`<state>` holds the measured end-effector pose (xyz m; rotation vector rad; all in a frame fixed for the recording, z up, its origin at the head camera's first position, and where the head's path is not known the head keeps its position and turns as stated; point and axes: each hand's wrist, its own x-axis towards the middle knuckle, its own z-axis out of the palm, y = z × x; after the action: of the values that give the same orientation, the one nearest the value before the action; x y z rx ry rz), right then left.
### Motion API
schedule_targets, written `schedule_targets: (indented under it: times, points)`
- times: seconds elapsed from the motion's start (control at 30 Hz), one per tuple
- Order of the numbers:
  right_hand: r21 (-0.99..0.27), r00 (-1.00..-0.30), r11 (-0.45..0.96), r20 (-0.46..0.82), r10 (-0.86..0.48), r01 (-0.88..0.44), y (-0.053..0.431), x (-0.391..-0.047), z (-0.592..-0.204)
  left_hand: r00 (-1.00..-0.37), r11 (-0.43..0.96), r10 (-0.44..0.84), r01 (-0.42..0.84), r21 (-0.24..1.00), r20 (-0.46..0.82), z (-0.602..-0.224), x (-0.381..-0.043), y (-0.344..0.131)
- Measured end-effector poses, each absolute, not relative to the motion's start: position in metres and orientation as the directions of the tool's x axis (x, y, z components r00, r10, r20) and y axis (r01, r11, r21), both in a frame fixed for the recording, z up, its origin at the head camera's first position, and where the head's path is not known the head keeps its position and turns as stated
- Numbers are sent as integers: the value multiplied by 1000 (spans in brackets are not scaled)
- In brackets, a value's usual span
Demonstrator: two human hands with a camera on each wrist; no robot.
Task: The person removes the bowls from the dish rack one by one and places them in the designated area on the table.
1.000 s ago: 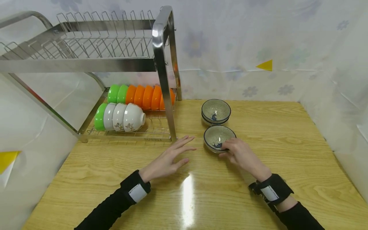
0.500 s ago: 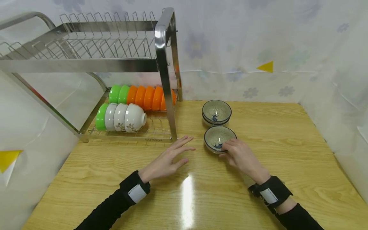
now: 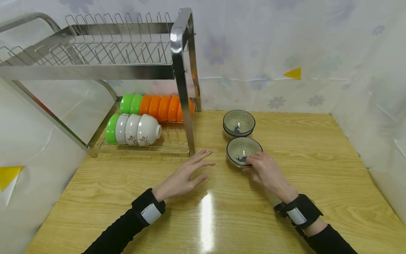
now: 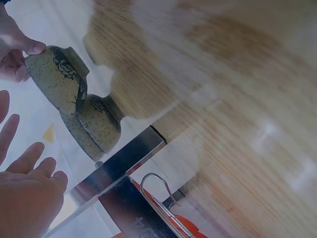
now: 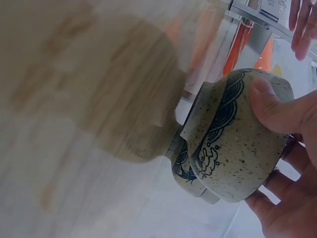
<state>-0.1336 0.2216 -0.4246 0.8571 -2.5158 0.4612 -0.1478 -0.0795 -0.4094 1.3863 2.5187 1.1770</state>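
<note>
My right hand (image 3: pixel 269 174) pinches the near right rim of a speckled grey-green bowl (image 3: pixel 238 150), fingers inside and thumb on the outer wall. The bowl has a dark blue rim and a blue motif inside. In the right wrist view, my thumb presses its patterned side (image 5: pixel 225 144), and the foot is tipped just off the tabletop. Directly behind it stand two matching bowls (image 3: pixel 238 120), nested upright; the held bowl partly overlaps them. My left hand (image 3: pixel 184 178) hovers left of the held bowl with fingers spread, touching nothing.
At left stands a two-tier steel dish rack (image 3: pixel 127 72). On its lower shelf, orange bowls (image 3: pixel 164 107) and green bowls (image 3: pixel 125 103) stand on edge behind a row of white bowls (image 3: pixel 147 129) and one green bowl. Patterned sheeting hangs behind the wooden table (image 3: pixel 317 151).
The held bowl has risen slightly and shifted a little away from me, toward the nested bowls, with my right hand keeping its pinch. My left hand stays nearly still.
</note>
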Motion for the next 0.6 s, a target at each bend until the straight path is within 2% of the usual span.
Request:
schedule_targets:
  times: [0.6]
  points:
    - [-161,-685,742,547,-481,-651,221,-133,-422,-619,331,726,698,635,301,-410,-148,-83]
